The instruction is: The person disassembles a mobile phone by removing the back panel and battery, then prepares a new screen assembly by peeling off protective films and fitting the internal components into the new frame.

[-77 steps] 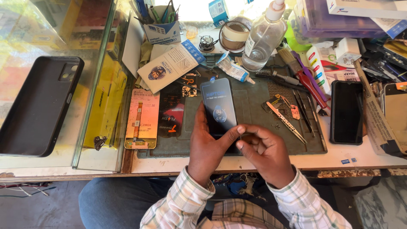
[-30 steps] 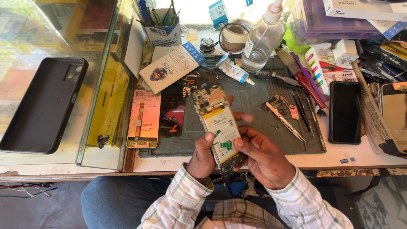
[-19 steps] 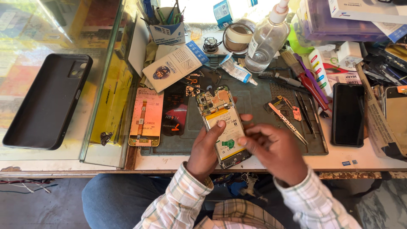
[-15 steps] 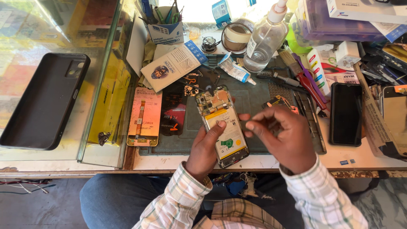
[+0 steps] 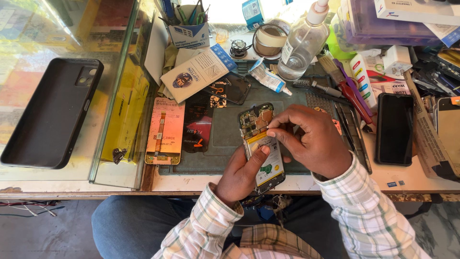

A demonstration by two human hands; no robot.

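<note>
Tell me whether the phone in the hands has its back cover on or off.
Off: the phone shows its bare circuit board and battery, held by the left hand.

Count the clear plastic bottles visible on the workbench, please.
1: a clear bottle with a white nozzle stands at the bench's back, beside the tape roll. Others may be hidden in clutter.

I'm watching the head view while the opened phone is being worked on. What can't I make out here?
- Right hand: its fingertips cover the point where they meet the opened black phone with exposed circuit board; any small part pinched there is too small to tell.
- Left hand: its palm hides the phone's lower left edge.
- Clear plastic spray bottle: its top is cut off by the frame's upper edge.
</note>
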